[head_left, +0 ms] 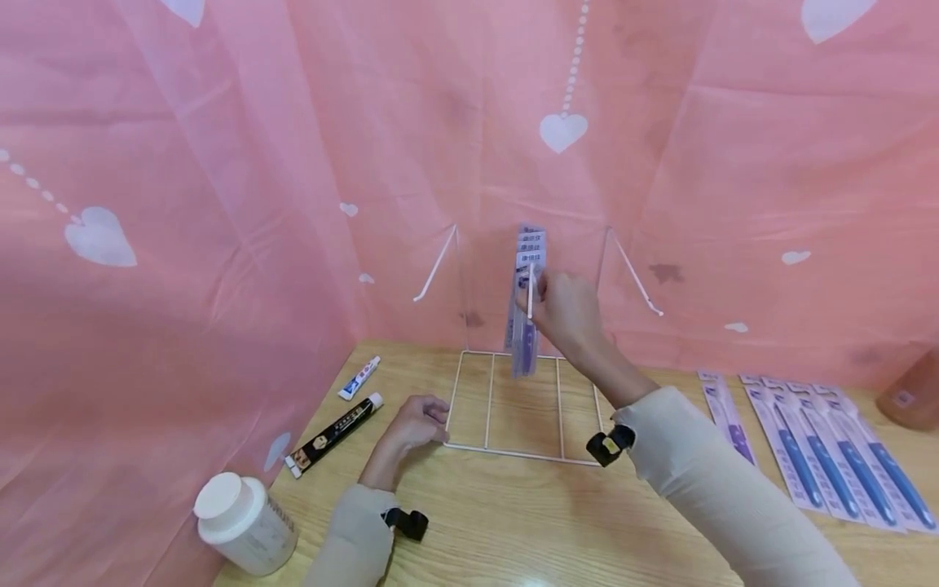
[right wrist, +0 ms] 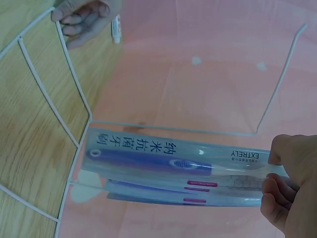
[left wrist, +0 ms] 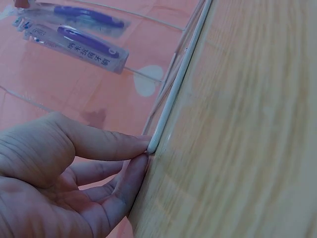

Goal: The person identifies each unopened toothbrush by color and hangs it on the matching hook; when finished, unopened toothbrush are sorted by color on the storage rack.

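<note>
A white wire rack (head_left: 524, 453) stands on the wooden table (head_left: 513, 522) against the pink curtain. My left hand (head_left: 438, 424) pinches the rack's front-left corner (left wrist: 151, 145) between thumb and fingers. My right hand (head_left: 534, 300) is raised at the rack's middle prong and pinches the top end of a packaged purple toothbrush (head_left: 525, 346). In the right wrist view that package (right wrist: 148, 156) lies over another package of the same kind, with my right hand (right wrist: 272, 168) at its header end. The left wrist view shows the hanging packages (left wrist: 81, 42) beyond the rack wire (left wrist: 183, 74).
Two toothpaste tubes (head_left: 359, 377) (head_left: 333, 434) lie left of the rack. A white jar (head_left: 242, 522) stands near the front left. Several packaged toothbrushes (head_left: 807, 448) lie in a row on the right, and a brown bottle (head_left: 910, 391) stands at the far right edge.
</note>
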{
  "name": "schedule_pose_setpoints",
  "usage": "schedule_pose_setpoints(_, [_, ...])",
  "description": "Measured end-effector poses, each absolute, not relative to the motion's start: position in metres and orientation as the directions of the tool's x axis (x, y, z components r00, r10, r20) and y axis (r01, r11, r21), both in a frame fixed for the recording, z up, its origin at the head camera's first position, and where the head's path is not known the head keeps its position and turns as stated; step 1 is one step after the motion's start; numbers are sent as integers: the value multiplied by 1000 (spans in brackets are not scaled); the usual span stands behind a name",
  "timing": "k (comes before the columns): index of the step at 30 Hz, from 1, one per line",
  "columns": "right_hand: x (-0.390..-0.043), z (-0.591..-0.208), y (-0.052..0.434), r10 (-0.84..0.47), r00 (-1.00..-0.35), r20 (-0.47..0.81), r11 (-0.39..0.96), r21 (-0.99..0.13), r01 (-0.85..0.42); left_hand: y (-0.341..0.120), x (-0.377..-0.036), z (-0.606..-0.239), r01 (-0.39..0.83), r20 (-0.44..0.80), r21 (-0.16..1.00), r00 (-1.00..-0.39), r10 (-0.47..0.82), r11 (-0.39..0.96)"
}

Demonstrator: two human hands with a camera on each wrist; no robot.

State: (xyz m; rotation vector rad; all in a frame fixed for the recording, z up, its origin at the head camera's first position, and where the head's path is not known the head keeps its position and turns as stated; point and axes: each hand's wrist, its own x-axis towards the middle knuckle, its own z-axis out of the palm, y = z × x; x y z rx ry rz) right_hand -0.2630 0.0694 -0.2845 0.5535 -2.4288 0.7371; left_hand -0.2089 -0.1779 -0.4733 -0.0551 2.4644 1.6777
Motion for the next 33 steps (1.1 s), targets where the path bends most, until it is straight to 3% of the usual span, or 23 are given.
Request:
schedule_pose_setpoints(13, [-282, -292, 66, -129, -759, 638, 755, -434, -492, -180, -210, -474, -122, -159, 923, -985, 71, 364])
schedule_pose_setpoints(24, [-281, -296, 59, -135, -809, 572, 740, -484, -466, -191, -204, -472, -108, -130, 921, -991, 33, 375])
schedule_pose_setpoints(30, [-281, -310, 80, -158, -873, 462, 771, -495, -402, -187, -204, -475, -95, -119, 929, -992, 47, 358])
schedule_pose_setpoints(33, [-284, -320, 97, -180, -864, 471, 766, -484, -423, -185, -202, -475, -93, -116, 929, -992, 42, 357])
